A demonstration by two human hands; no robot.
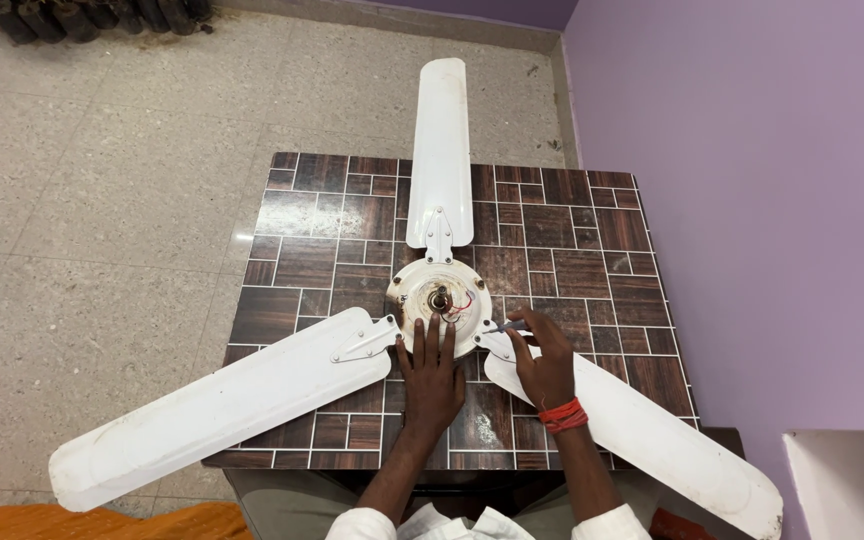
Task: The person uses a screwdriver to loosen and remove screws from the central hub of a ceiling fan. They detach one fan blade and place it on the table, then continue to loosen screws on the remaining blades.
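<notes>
Right hand (544,362) pinching screwdriver (505,327) beside fan hub (439,303), left hand (431,372) flat on hub

A speckled grey stone floor (102,200) fills the left of the frame. A lilac wall (752,200) rises on the right. The surface (582,250) has brown tile patterning. Dark cylinders (82,15) line the upper left corner.

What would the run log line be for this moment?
left hand: flat on fan hub | right hand: holds small tool at blade bracket | fan: on tiled table
</notes>
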